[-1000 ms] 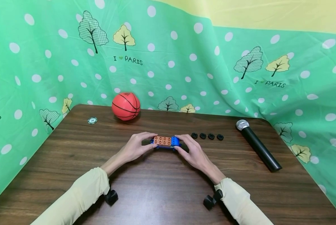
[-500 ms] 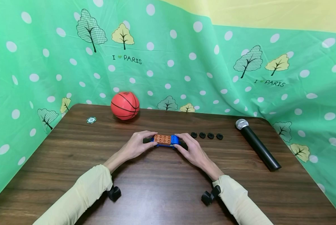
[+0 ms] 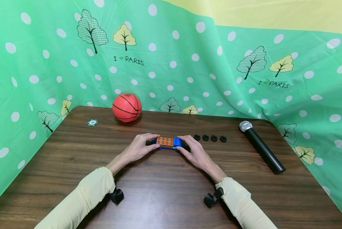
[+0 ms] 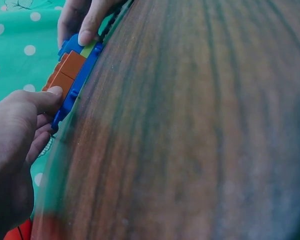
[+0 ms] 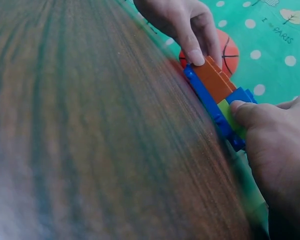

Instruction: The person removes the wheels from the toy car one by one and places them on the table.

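A toy brick car body (image 3: 165, 141) is held level between both hands at the middle of the table. It has a blue base, two orange bricks (image 4: 69, 69), a blue brick (image 3: 177, 142) at its right end and a green brick (image 5: 229, 114) beneath that one. My left hand (image 3: 138, 146) pinches the left end, with the thumb (image 4: 55, 91) against the orange side. The right hand (image 3: 196, 152) grips the blue end, its thumb (image 5: 241, 111) pressed on the green and blue bricks. Fingers on the far side are partly hidden.
Several small black wheels (image 3: 205, 137) lie in a row right of the hands. Farther right is a microphone (image 3: 262, 148). A red basketball (image 3: 126, 107) and a poker chip (image 3: 92, 122) rest toward the back left. Green patterned cloth (image 3: 171, 63) hangs behind the wooden table (image 3: 159, 197).
The head view has shifted slightly. Both forearms have come a little inward and away from me, while the hands keep their hold on the toy brick car body.
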Demonstrator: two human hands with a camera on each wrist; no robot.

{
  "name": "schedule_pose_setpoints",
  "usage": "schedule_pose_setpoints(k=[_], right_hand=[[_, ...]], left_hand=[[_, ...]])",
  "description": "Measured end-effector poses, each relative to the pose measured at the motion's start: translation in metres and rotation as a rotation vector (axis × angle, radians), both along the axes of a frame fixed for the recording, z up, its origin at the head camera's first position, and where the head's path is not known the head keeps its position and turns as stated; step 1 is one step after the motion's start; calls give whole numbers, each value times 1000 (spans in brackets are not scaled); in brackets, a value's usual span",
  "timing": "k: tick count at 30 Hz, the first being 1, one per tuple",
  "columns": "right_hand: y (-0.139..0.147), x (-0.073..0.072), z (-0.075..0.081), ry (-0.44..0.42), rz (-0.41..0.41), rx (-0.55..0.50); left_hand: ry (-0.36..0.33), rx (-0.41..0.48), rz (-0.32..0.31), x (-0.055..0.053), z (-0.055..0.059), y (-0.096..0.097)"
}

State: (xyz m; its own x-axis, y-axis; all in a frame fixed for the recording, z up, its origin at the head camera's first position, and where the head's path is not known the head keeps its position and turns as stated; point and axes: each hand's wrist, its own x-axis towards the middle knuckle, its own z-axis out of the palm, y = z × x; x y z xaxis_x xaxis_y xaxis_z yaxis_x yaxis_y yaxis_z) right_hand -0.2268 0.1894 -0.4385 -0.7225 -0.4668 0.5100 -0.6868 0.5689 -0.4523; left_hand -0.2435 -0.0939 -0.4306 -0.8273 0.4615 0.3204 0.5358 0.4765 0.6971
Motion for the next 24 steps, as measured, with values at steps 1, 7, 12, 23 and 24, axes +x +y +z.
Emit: schedule_pose_setpoints(k=[1,7,12,23,24], right_hand=[[0,0,0,-4,-1,1],[0,1,1,-11,4,1],[-1,0,0,-9,7,0],[-1,1,1,-9,5,3],[-1,1,1,-12,4,3]], left_hand=[[2,-1,0,0,0,0],[4,-15,3,0,-1,0],[-9,-23,5,0,-1,-1],[-10,-25,3,-2,-4,0],[-10,-25,2,-2,-4,0]])
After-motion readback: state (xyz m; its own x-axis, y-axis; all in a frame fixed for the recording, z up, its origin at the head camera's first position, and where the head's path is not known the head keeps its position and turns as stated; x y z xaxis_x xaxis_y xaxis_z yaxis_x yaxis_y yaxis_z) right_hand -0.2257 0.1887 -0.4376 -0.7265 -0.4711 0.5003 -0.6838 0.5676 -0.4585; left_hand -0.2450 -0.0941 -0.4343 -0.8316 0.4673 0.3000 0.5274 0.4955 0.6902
